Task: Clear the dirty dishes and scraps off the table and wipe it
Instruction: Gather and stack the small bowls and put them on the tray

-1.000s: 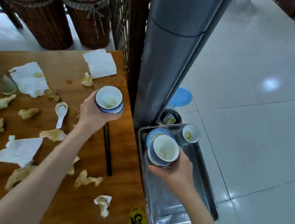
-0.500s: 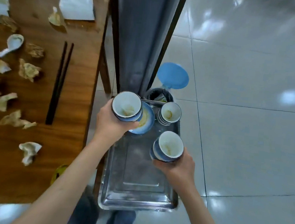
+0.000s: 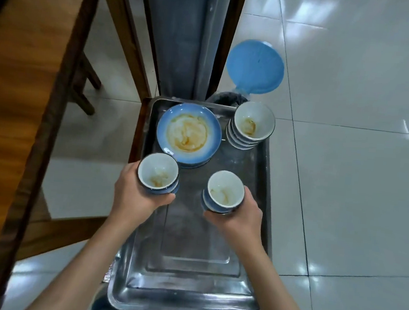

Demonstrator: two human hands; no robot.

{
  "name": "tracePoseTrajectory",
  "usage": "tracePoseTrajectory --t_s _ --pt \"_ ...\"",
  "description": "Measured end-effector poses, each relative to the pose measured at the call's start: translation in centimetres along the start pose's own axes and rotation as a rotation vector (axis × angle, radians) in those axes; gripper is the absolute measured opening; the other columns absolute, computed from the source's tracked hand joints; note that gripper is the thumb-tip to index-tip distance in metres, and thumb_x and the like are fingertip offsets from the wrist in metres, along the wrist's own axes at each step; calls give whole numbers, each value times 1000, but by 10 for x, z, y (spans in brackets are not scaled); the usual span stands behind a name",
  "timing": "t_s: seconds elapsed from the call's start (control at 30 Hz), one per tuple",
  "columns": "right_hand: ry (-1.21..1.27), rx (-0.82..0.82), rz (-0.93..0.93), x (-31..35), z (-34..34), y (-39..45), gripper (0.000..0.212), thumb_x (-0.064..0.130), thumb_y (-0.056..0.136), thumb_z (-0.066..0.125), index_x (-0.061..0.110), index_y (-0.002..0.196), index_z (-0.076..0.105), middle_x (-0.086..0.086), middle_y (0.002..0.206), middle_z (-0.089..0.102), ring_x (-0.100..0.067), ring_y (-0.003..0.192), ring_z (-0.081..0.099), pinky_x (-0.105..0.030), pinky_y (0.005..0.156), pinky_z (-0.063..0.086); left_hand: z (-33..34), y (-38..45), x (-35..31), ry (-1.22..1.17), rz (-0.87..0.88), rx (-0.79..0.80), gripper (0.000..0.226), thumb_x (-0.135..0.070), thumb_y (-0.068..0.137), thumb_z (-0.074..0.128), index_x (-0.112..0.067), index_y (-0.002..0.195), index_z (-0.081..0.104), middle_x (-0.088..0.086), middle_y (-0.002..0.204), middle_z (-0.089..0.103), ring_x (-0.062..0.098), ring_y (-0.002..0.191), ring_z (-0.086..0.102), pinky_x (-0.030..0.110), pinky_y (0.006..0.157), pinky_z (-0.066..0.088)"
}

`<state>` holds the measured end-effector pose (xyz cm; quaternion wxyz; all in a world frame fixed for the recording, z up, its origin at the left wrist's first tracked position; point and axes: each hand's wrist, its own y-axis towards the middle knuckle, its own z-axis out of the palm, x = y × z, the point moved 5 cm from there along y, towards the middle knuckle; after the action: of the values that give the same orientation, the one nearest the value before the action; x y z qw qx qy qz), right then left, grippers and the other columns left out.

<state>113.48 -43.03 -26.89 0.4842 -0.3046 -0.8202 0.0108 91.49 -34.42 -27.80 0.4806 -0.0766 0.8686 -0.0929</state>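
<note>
Two short stacks of dirty bowls, left stack (image 3: pixel 157 173) gripped in the left hand (image 3: pixel 134 198), right stack (image 3: pixel 224 191) gripped in the right hand (image 3: pixel 239 216), both over a steel tray (image 3: pixel 187 284). Ahead on the tray, a stained plate (image 3: pixel 188 131) and a taller stack (image 3: pixel 251 125). Risk: greasy bowls slipping or toppling if set down tilted or knocked against the plate.

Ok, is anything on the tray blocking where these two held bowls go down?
Nothing visible. Bare tray lies beneath the left hand's bowl and right hand's bowl; the plate and bowl stack sit farther back.
</note>
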Motion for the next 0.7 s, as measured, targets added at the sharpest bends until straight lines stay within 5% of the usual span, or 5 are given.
tracePoseTrajectory --t_s 0.13,0.3,0.53,0.7 --pt "-5 -3 -3 -20 24 18 57 22 42 88 38 84 53 29 73 60 23 73 52 1 59 37 15 3 24 67 43 -34 78 -18 37 94 -20 109 62 -5 103 55 9 89 49 24 79 38" --pt "8 17 0 -35 48 39 58 18 42 90 34 84 53 25 75 59 21 70 53 0 58 39 26 16 35 166 138 -49 78 -26 34 94 -15 106 65 5 103 63 26 95 58 41 87 45" --pt "-8 28 12 -41 66 51 61 21 42 89 37 88 53 29 73 54 21 66 47 3 55 36 34 27 46 286 145 -71 80 -37 32 92 -18 105 64 4 101 63 29 93 57 37 85 33" --pt "1 59 14 -37 74 58 61 17 43 88 37 90 54 27 78 58 3 76 58 -9 61 41 38 33 48 257 164 -73 79 -41 31 91 -23 102 63 -3 101 62 24 92 56 31 81 26"
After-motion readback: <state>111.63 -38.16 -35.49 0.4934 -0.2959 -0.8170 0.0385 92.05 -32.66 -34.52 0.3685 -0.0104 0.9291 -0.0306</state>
